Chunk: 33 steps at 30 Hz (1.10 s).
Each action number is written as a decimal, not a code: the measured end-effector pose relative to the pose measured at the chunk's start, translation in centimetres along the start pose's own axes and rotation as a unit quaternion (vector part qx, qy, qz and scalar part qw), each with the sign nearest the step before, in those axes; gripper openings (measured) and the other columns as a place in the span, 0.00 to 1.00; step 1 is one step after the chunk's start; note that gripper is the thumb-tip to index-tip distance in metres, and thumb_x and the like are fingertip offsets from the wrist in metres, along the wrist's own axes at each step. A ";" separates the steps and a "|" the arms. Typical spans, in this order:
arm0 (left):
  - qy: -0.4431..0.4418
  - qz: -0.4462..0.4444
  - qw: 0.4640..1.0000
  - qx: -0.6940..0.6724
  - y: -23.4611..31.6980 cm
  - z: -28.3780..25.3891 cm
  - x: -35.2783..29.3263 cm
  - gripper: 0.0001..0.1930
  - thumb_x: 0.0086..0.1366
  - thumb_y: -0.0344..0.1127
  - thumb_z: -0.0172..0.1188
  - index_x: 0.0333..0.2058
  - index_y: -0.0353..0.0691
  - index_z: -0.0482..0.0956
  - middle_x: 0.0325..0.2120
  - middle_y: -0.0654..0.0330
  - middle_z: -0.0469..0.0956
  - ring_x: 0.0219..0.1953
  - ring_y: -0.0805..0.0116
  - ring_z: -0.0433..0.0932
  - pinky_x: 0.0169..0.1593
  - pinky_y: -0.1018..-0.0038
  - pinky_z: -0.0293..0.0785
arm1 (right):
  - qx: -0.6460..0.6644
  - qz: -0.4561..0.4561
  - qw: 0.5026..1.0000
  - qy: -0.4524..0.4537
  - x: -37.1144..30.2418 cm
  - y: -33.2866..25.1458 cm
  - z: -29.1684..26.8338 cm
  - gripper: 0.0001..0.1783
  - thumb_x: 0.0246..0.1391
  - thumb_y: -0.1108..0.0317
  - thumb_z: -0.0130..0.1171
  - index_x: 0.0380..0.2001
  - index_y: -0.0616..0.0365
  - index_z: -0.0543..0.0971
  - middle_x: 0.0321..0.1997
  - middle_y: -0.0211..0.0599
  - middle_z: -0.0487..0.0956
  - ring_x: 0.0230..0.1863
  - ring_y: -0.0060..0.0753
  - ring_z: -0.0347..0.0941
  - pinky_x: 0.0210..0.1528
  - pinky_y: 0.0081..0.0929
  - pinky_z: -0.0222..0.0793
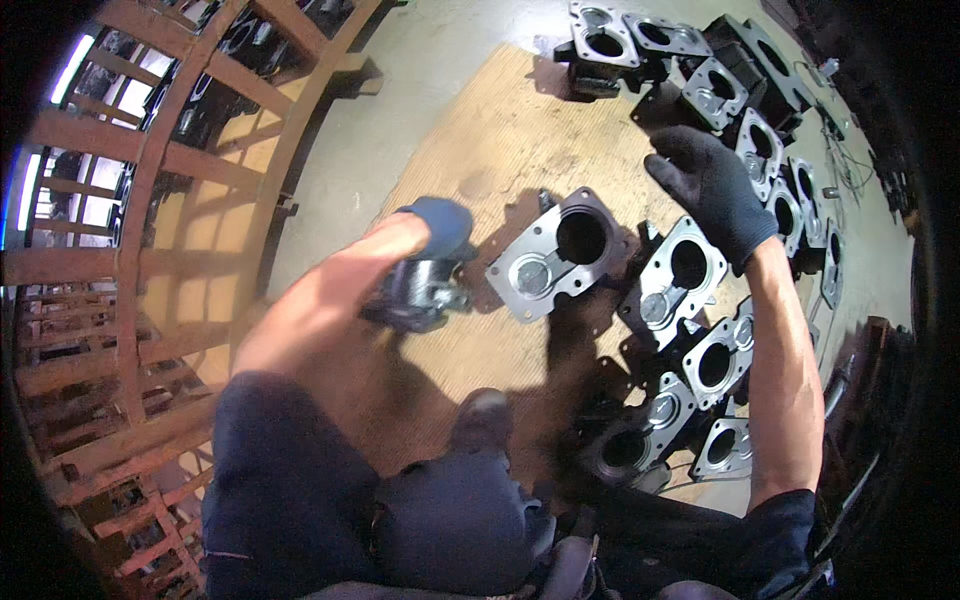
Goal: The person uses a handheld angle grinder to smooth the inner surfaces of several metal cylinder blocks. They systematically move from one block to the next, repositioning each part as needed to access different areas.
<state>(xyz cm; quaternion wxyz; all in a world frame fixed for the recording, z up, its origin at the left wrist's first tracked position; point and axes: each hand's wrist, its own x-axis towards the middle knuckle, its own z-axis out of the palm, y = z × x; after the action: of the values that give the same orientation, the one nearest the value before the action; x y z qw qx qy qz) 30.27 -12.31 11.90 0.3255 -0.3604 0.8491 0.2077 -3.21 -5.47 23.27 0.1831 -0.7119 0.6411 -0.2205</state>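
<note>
Two hands in view, both gloved dark blue. Left hand [440, 225]: blurred, back uppermost, fingers hidden; one dark metal part [425, 290] sits directly beneath it, apparently touching the glove. Cannot tell whether the hand is grasping this part. Right hand [715, 195]: released, thumb apart from loosely curved fingers, nothing seen in it. Between the two hands, one flanged casting [558, 258] lies machined face up, with one large bore and one smaller round recess. It rests on one wooden board [490, 140] that extends below both hands and beyond them. Nearer the body than the right hand: four similar castings [668, 280], the closest just below the glove, the others toward the right forearm. Beyond the right hand and to its right: seven more grey-faced castings [712, 105] counted, in a loose curve; partial overlap, so the count covers visible faces only. Behind these, farther out from the same hand, one larger dark block [745, 60] with an opening in its upper face. Left of the left hand, past a strip of grey floor [340, 190]: reddish-brown slatted framework [140, 240], frames not separable for counting. One dark shoe [483, 412] is visible, bodyward of the left hand.
</note>
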 end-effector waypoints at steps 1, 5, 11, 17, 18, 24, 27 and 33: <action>0.024 0.001 0.999 0.039 -0.5 0.2 1.0 0.22 0.59 0.53 0.59 0.42 0.42 0.84 0.36 0.46 0.82 0.41 0.48 0.82 0.46 0.60 0.76 | 0.013 0.003 1.000 0.002 0.1 -0.3 0.3 0.24 0.55 0.55 0.65 0.48 0.62 0.79 0.44 0.48 0.83 0.42 0.41 0.81 0.46 0.32 0.77; 0.291 -0.023 0.907 -0.305 -3.9 -4.2 -1.7 0.29 0.60 0.46 0.63 0.56 0.36 0.72 0.46 0.44 0.80 0.48 0.57 0.80 0.51 0.63 0.76 | -0.008 -0.008 1.000 -0.012 -0.1 0.2 0.2 0.22 0.57 0.57 0.64 0.47 0.63 0.79 0.44 0.49 0.82 0.43 0.39 0.81 0.46 0.32 0.76; 0.379 -0.035 0.840 -0.388 -4.4 13.9 -10.4 0.31 0.58 0.35 0.66 0.58 0.30 0.67 0.55 0.43 0.72 0.58 0.53 0.72 0.60 0.59 0.69 | -0.026 -0.012 1.000 0.001 -0.1 2.1 -1.3 0.22 0.58 0.56 0.62 0.47 0.61 0.79 0.44 0.49 0.82 0.44 0.42 0.81 0.46 0.33 0.75; 0.520 0.013 0.854 -0.022 2.2 11.9 -8.5 0.32 0.47 0.37 0.67 0.54 0.36 0.73 0.58 0.43 0.69 0.58 0.40 0.69 0.61 0.53 0.66 | 0.010 -0.024 1.000 0.014 -0.1 0.6 -1.4 0.19 0.58 0.60 0.62 0.46 0.61 0.79 0.39 0.47 0.83 0.40 0.38 0.80 0.45 0.32 0.74; 0.499 0.001 0.866 -0.032 1.9 12.0 -8.4 0.31 0.47 0.37 0.66 0.53 0.37 0.74 0.57 0.44 0.70 0.57 0.41 0.70 0.59 0.54 0.67 | 0.010 -0.062 0.998 0.014 -0.2 0.3 -1.7 0.18 0.58 0.60 0.62 0.46 0.61 0.79 0.39 0.47 0.83 0.40 0.38 0.80 0.46 0.32 0.74; 0.532 -0.009 0.842 -0.088 0.7 11.5 -9.7 0.20 0.53 0.37 0.59 0.47 0.46 0.80 0.42 0.52 0.81 0.41 0.51 0.80 0.45 0.58 0.76 | 0.012 0.026 0.998 -0.056 -1.3 -0.7 -3.6 0.20 0.59 0.61 0.62 0.49 0.64 0.77 0.44 0.44 0.82 0.45 0.34 0.78 0.52 0.31 0.72; 0.268 -0.138 0.932 -0.202 1.8 4.2 -9.9 0.16 0.56 0.41 0.58 0.43 0.45 0.80 0.36 0.49 0.83 0.39 0.49 0.82 0.45 0.59 0.76 | -0.013 0.028 0.999 -0.017 -2.4 1.3 -5.8 0.21 0.59 0.58 0.61 0.47 0.65 0.77 0.43 0.43 0.81 0.45 0.34 0.77 0.51 0.31 0.71; 0.178 -0.247 0.927 -0.217 -2.0 3.0 -8.0 0.32 0.48 0.61 0.66 0.44 0.40 0.82 0.36 0.44 0.82 0.41 0.47 0.82 0.46 0.61 0.76 | 0.027 0.033 0.999 0.010 -2.0 1.5 -6.7 0.17 0.58 0.62 0.61 0.45 0.65 0.77 0.42 0.42 0.82 0.44 0.31 0.77 0.49 0.30 0.71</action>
<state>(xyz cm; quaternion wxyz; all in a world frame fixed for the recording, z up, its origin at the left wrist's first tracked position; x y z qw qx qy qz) 37.23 -8.06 15.14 0.1240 -0.6517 0.7114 0.2322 -8.31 -3.53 27.86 0.2030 -0.6831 0.6595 -0.2391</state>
